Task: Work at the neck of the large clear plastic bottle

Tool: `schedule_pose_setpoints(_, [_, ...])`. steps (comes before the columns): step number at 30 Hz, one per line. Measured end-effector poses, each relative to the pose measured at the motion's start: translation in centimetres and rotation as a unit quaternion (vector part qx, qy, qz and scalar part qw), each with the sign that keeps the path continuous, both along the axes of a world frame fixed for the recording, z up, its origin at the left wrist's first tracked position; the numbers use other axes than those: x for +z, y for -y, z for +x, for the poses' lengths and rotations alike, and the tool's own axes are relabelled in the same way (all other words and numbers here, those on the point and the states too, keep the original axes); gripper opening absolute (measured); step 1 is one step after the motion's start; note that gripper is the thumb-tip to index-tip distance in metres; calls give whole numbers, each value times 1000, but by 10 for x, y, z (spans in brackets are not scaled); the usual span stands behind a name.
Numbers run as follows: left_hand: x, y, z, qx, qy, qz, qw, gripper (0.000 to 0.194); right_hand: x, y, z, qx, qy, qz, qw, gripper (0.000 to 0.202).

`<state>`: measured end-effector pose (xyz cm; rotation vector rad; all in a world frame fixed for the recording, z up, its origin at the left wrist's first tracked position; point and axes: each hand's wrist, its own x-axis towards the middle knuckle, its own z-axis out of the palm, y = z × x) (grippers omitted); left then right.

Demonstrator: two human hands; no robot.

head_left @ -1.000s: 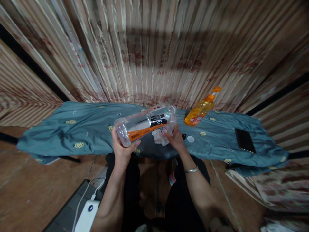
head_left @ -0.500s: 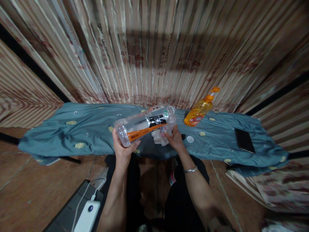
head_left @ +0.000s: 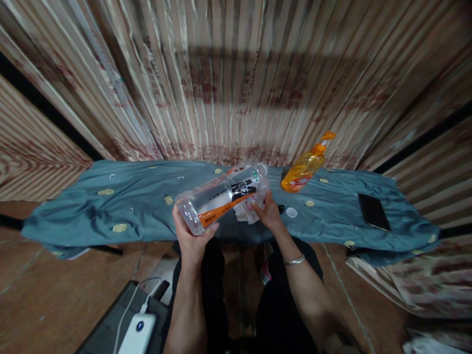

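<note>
My left hand point(head_left: 191, 233) is wrapped around the base of a clear plastic bottle point(head_left: 214, 199) with an orange and black label. The bottle lies tilted across my view above the bench, its neck toward the upper right. At the neck end, my right hand point(head_left: 268, 211) is closed on a crumpled white tissue point(head_left: 246, 212), pressed against the lower side of the bottle's shoulder. Some of the right fingers are hidden behind the bottle and tissue. Just right of that hand, a small white cap point(head_left: 291, 212) and a small black object point(head_left: 281, 209) lie on the cloth.
A pump bottle of orange liquid point(head_left: 303, 169) stands at the back right of the cloth-covered bench point(head_left: 147, 196). A black phone-like slab point(head_left: 373, 212) lies farther right. A white power bank point(head_left: 137, 330) with a cable rests at lower left. A striped curtain point(head_left: 236, 88) hangs behind.
The bottle has turned slightly about its length, and its base end has dropped a little with my left hand. My right hand and the tissue stay at the neck end.
</note>
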<state>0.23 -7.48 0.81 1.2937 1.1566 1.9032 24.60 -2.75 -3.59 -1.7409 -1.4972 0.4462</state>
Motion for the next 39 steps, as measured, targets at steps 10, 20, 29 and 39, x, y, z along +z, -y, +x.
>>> schedule_pose_setpoints(10, [-4, 8, 2, 11, -4, -13, 1000, 100, -3, 2, -1, -7, -15, 18, 1000, 43])
schedule_pose_setpoints(20, [-15, 11, -1, 12, 8, -45, 999, 110, -1, 4, -2, -1, -46, 28, 999, 52])
schedule_pose_setpoints(29, [-20, 8, 0, 14, 4, -42, 999, 107, -1, 5, -5, -21, -62, 10, 998, 56])
schedule_pose_setpoints(39, [-19, 9, -6, 39, -40, -17, 998, 104, 7, 8, -4, -1, -81, -5, 997, 47])
